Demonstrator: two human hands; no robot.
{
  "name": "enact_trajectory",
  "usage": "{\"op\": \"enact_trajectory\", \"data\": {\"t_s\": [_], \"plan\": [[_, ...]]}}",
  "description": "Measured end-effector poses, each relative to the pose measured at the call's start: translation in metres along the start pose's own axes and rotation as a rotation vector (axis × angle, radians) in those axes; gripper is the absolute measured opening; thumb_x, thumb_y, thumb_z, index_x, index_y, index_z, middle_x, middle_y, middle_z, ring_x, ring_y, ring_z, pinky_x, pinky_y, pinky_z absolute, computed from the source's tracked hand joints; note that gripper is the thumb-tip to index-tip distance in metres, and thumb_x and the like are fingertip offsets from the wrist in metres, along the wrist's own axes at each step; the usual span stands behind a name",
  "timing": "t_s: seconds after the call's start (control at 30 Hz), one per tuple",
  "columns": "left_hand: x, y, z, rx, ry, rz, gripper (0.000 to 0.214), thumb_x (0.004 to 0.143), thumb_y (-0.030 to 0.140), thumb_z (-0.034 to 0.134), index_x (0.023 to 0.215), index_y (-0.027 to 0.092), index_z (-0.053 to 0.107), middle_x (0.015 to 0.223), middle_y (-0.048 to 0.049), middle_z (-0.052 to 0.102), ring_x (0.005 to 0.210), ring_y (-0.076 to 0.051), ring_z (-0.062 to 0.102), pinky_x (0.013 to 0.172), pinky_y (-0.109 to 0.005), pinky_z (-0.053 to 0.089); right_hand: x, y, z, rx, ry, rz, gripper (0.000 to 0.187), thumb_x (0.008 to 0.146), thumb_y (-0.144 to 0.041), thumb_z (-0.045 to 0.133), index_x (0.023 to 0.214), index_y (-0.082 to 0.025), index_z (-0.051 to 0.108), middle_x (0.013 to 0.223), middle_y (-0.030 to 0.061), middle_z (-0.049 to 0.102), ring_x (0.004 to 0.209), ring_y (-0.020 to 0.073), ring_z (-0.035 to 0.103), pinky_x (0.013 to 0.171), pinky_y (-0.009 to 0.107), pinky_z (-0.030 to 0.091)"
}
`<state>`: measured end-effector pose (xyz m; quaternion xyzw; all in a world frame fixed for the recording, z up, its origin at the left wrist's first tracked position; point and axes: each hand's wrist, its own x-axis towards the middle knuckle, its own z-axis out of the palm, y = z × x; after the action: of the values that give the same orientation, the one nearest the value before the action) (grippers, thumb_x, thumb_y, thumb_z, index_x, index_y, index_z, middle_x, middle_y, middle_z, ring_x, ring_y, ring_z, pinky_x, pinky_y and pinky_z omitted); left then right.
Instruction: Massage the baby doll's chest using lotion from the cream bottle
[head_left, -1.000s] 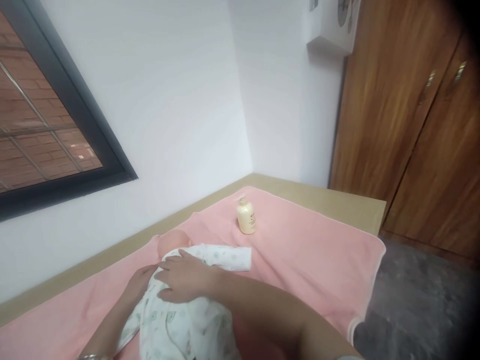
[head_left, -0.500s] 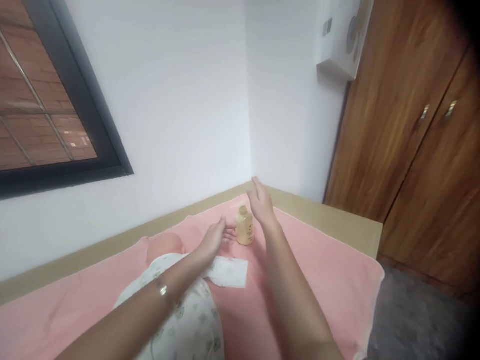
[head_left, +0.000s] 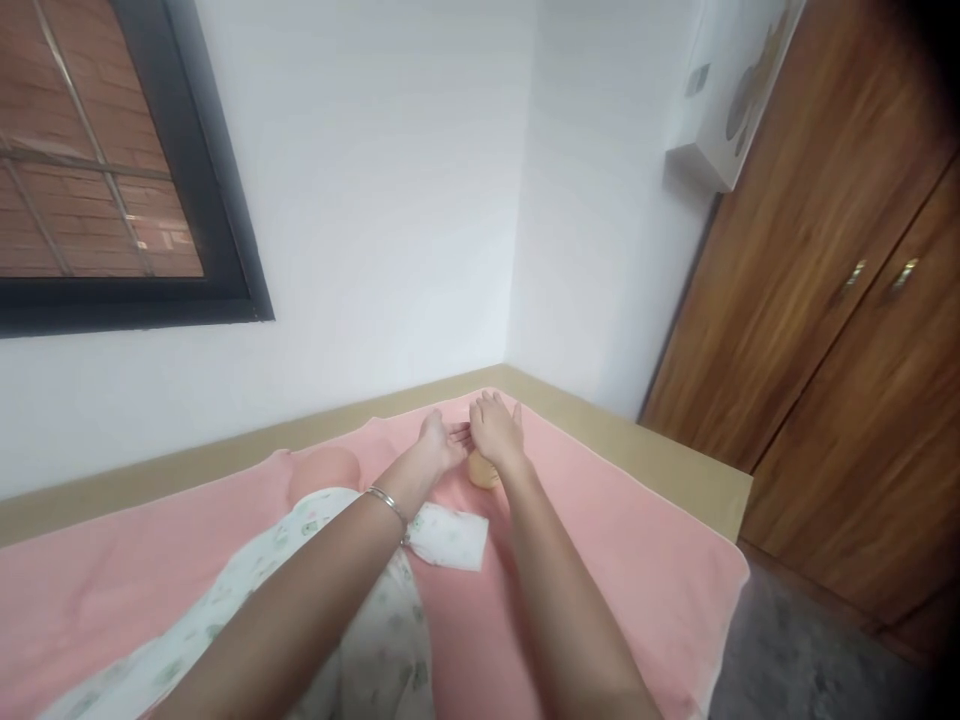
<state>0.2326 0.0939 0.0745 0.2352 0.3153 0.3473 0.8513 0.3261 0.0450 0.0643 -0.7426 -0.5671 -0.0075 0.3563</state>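
My left hand point(head_left: 442, 442) is held palm up, its fingers stretched toward the right, just left of the bottle. My right hand point(head_left: 497, 430) lies flat above the bottle with fingers extended, hiding its top; its fingertips overlap the tips of my left fingers, and I cannot tell whether they touch. Only the lower part of the yellowish bottle point(head_left: 481, 472) shows, upright on the pink cloth point(head_left: 622, 560). Below my left forearm lies what looks like a baby doll, its rounded head point(head_left: 326, 470) partly visible, in a white garment with a green print point(head_left: 375, 620). One white sleeve point(head_left: 450, 540) extends to the right.
The cloth covers a tan table point(head_left: 675, 460) pushed into a corner of white walls point(head_left: 375, 200). A dark-framed window point(head_left: 225, 230) is at left. At right stand a wooden wardrobe point(head_left: 825, 330) and a white box point(head_left: 712, 130) on the wall.
My right hand has moved left and down from beside the bottle to over its top. My left hand has shifted slightly up and stays palm up. The camera view has tilted.
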Motion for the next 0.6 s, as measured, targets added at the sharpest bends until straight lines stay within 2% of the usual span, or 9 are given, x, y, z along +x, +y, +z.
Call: {"op": "enact_trajectory", "data": {"t_s": [0.2, 0.27, 0.33, 0.43, 0.53, 0.6], "plan": [[-0.013, -0.001, 0.000, 0.059, -0.077, 0.034, 0.056, 0.094, 0.039, 0.021, 0.121, -0.005, 0.044, 0.102, -0.0267, 0.061, 0.091, -0.026, 0.064, 0.070, -0.033, 0.055, -0.002, -0.009, 0.000, -0.148, 0.004, 0.013, 0.050, 0.095, -0.030, 0.015, 0.133, -0.013, 0.044, 0.145, 0.0097, 0.033, 0.138, 0.0204, 0.016, 0.109, 0.050, 0.000], [-0.023, -0.003, -0.006, 0.100, -0.097, 0.052, 0.053, 0.094, 0.036, 0.025, 0.122, -0.006, 0.043, 0.100, -0.0256, 0.062, 0.089, -0.025, 0.065, 0.070, -0.030, 0.054, -0.004, -0.014, -0.001, -0.229, 0.018, -0.011, 0.049, 0.095, -0.031, 0.018, 0.132, -0.013, 0.044, 0.143, 0.0130, 0.035, 0.137, 0.0213, 0.020, 0.109, 0.051, 0.000], [-0.037, -0.002, -0.015, 0.112, -0.118, 0.025, 0.052, 0.094, 0.036, 0.027, 0.125, -0.003, 0.041, 0.103, -0.0251, 0.061, 0.091, -0.025, 0.065, 0.073, -0.032, 0.054, -0.006, -0.017, -0.003, -0.296, 0.057, -0.064, 0.049, 0.095, -0.033, 0.020, 0.131, -0.011, 0.045, 0.140, 0.0152, 0.039, 0.134, 0.0223, 0.026, 0.108, 0.052, -0.003], [-0.069, 0.005, -0.031, 0.106, -0.120, -0.027, 0.060, 0.093, 0.041, 0.028, 0.132, -0.004, 0.035, 0.113, -0.0290, 0.056, 0.101, -0.028, 0.062, 0.080, -0.035, 0.052, -0.008, -0.023, -0.010, -0.358, 0.034, -0.082, 0.051, 0.095, -0.036, 0.019, 0.130, -0.011, 0.046, 0.139, 0.0169, 0.040, 0.134, 0.0247, 0.026, 0.106, 0.057, -0.005], [-0.112, 0.015, -0.051, 0.043, -0.040, 0.048, 0.062, 0.094, 0.041, 0.022, 0.136, -0.005, 0.029, 0.119, -0.0301, 0.053, 0.104, -0.028, 0.060, 0.082, -0.036, 0.052, -0.012, -0.037, -0.020, -0.395, -0.013, -0.087, 0.054, 0.095, -0.041, 0.020, 0.128, -0.010, 0.049, 0.141, 0.0176, 0.037, 0.137, 0.0274, 0.016, 0.105, 0.059, -0.005], [-0.139, 0.018, -0.066, -0.007, -0.002, 0.096, 0.061, 0.094, 0.038, 0.021, 0.138, -0.004, 0.026, 0.120, -0.0291, 0.052, 0.104, -0.028, 0.061, 0.081, -0.035, 0.053, -0.023, -0.054, -0.023, -0.388, 0.018, -0.115, 0.055, 0.094, -0.044, 0.024, 0.128, -0.009, 0.049, 0.143, 0.0178, 0.034, 0.139, 0.0284, 0.010, 0.105, 0.060, -0.005]]}}
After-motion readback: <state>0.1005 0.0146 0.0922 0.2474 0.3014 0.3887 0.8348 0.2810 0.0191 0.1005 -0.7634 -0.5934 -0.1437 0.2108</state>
